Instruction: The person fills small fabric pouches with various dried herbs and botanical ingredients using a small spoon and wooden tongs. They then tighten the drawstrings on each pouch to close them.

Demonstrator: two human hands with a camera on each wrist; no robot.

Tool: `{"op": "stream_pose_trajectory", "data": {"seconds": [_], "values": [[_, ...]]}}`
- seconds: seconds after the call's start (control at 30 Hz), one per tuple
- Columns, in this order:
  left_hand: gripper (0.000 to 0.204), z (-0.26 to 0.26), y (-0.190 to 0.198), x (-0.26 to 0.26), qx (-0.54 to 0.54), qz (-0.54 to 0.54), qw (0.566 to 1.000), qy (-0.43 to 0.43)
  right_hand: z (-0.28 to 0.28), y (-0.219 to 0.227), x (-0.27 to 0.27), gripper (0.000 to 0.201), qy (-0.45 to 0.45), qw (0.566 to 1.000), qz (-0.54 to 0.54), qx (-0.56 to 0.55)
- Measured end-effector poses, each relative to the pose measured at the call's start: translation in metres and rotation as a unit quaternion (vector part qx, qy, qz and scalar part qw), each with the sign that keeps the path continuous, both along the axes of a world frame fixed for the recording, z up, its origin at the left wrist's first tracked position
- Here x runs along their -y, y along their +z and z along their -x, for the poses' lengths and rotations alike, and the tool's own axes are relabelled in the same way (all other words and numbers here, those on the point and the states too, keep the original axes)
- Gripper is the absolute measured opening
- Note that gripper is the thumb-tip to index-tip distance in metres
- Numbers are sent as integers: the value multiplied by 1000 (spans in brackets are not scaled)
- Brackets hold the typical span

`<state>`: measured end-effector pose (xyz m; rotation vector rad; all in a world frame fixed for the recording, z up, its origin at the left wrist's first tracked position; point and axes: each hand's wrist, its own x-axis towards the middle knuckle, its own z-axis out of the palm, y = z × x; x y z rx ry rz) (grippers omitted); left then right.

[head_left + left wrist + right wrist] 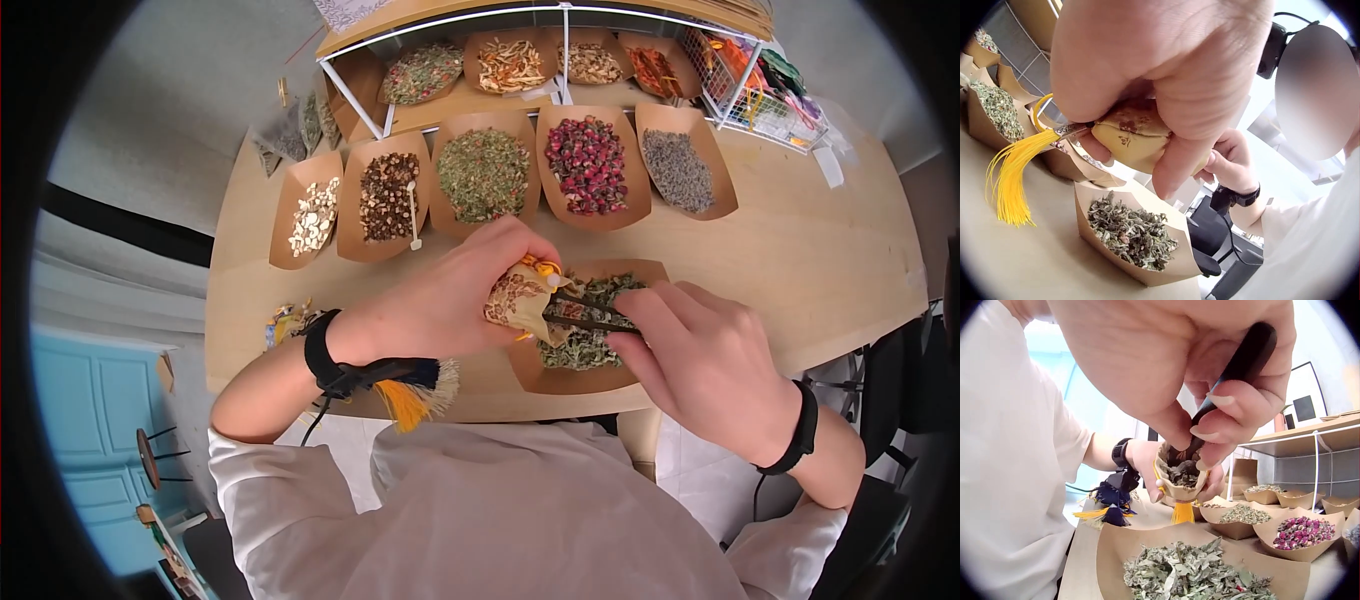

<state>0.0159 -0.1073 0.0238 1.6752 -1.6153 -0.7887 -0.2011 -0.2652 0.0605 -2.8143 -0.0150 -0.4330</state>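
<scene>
My left hand [455, 290] grips a small cream pouch [520, 298] with a brown floral print, a yellow cord and a yellow tassel [1017, 178]. Its mouth is open toward the right hand, and dried leaves [1183, 474] show inside in the right wrist view. My right hand [700, 360] pinches dark tweezers [590, 322], whose tips are at the pouch mouth. Below both hands lies a brown paper tray [545, 381] of dried grey-green leaves [1132, 231]. Fingers of the right hand hide part of the tweezers in the right wrist view.
Several paper trays stand in a row behind, holding white pieces [314, 216], brown pieces [388, 197], green herbs [483, 175], rosebuds [586, 166] and lavender [678, 170]. A white-framed shelf [566, 60] stands at the back, with a wire basket [765, 105]. Tassels [405, 395] lie near the left wrist.
</scene>
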Motion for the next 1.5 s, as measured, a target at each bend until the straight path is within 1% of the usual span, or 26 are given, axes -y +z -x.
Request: {"op": "stream_pose_trajectory", "data": {"seconds": [0.17,0.23,0.37,0.53,0.8,0.87,0.97,1.17,1.23,1.37,1.5], "values": [[58,1,1,0,-13,1,1000,-6,-11,-3,-6,22,3,1000,11,6],[58,1,3,1,-7,3,1000,-9,-15,-6,-6,19,24,996,90,-2],[57,1,3,1,-4,5,1000,-3,-22,-3,-8,21,32,993,111,1],[57,-2,2,0,10,5,1000,-1,-19,0,-9,18,26,988,146,-37],[55,0,1,1,11,5,1000,-5,-2,6,-3,18,23,990,130,-55],[54,-2,-1,1,31,11,999,-1,2,6,-1,18,20,990,126,-60],[54,-4,-3,-1,37,2,999,20,8,5,3,19,4,990,129,-55],[52,-5,-5,-1,54,-5,998,26,15,2,7,15,-18,993,103,-58],[53,-5,-7,0,53,-2,998,23,15,5,4,18,-35,997,42,-51],[55,-1,-5,2,39,1,999,13,2,3,-2,20,-15,999,38,-28],[55,3,-1,4,48,16,999,2,-13,-8,-7,18,-2,997,71,-36]]}}
